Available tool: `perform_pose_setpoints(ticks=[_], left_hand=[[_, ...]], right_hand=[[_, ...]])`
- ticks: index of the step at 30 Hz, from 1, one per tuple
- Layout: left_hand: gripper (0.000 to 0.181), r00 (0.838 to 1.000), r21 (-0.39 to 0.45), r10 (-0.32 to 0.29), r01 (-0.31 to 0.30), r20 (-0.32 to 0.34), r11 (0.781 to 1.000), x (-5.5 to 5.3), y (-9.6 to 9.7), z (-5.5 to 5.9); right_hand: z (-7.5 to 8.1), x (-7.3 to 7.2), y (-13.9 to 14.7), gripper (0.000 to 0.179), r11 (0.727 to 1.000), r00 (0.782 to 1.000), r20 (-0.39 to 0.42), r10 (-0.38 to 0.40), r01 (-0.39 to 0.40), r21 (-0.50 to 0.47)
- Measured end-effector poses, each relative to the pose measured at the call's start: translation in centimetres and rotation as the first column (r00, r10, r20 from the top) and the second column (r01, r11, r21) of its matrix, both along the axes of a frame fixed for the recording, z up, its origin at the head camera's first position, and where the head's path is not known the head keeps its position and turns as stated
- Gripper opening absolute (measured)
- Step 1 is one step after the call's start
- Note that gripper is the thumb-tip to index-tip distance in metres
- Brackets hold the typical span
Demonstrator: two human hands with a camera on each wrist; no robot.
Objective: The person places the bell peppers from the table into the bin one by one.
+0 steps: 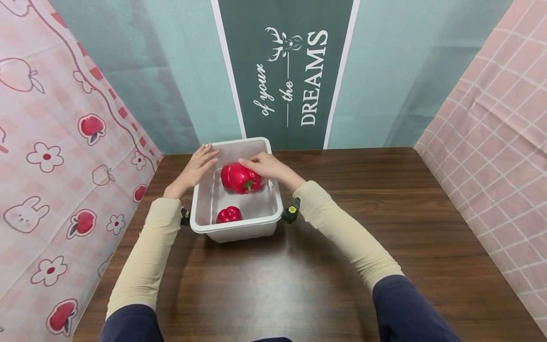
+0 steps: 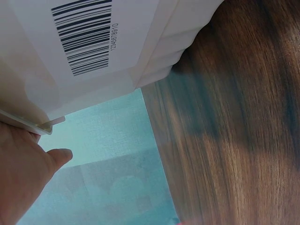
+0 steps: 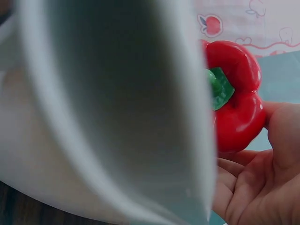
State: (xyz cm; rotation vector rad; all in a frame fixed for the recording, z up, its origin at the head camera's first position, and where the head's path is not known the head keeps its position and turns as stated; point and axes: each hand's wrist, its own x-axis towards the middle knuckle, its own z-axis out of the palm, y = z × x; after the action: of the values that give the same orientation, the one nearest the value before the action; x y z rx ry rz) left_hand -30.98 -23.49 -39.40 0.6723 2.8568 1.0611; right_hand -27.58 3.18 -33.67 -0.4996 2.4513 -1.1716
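Observation:
A light grey plastic bin [image 1: 243,227] stands on the table. My right hand [image 1: 266,165] grips a glossy red bell pepper [image 1: 245,178] with a green stem, over the inside of the bin. In the right wrist view the fingers and thumb hold the bell pepper [image 3: 236,117] from its side, and the blurred bin rim hides part of it. Another red shape [image 1: 225,176] shows just behind the held pepper. A second red bell pepper [image 1: 229,214] lies at the bin's near end. My left hand [image 1: 197,166] rests with extended fingers on the bin's far left rim.
The brown wooden table [image 1: 359,204] extends right and in front of the bin. Behind it hangs a blue-green cloth [image 1: 384,71] with lettering. Patterned pink cloths stand at left [image 1: 64,190] and right [image 1: 495,142]. A barcode label [image 2: 84,37] marks the bin's outer wall.

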Motion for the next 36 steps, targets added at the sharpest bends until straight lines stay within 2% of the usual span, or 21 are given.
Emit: perform_pose_setpoints(ticks=[8, 19, 29, 36], left_hand=[[0.050, 1.000, -0.006, 0.004, -0.004, 0.001, 1.000, 0.0, 0.0, -0.1], [0.051, 1.000, -0.009, 0.005, -0.005, 0.009, 1.000, 0.1, -0.1, -0.1], [0.052, 1.000, -0.010, -0.006, 0.006, 0.006, 1.000, 0.3, 0.0, 0.0], [0.054, 1.000, -0.034, -0.013, 0.013, -0.013, 0.999, 0.5, -0.1, 0.0]], right_hand=[[-0.4, -0.2, -0.3, 0.049, 1.000, 0.999, -0.033, -0.007, 0.008, 0.019], [-0.2, 0.3, -0.6, 0.048, 1.000, 1.000, -0.025, -0.016, 0.017, 0.020], [-0.1, 0.1, -0.1, 0.054, 0.996, 0.997, 0.033, -0.073, 0.074, -0.047], [0.0, -0.1, 0.5, 0.051, 0.996, 0.998, -0.028, -0.063, 0.061, -0.063]])
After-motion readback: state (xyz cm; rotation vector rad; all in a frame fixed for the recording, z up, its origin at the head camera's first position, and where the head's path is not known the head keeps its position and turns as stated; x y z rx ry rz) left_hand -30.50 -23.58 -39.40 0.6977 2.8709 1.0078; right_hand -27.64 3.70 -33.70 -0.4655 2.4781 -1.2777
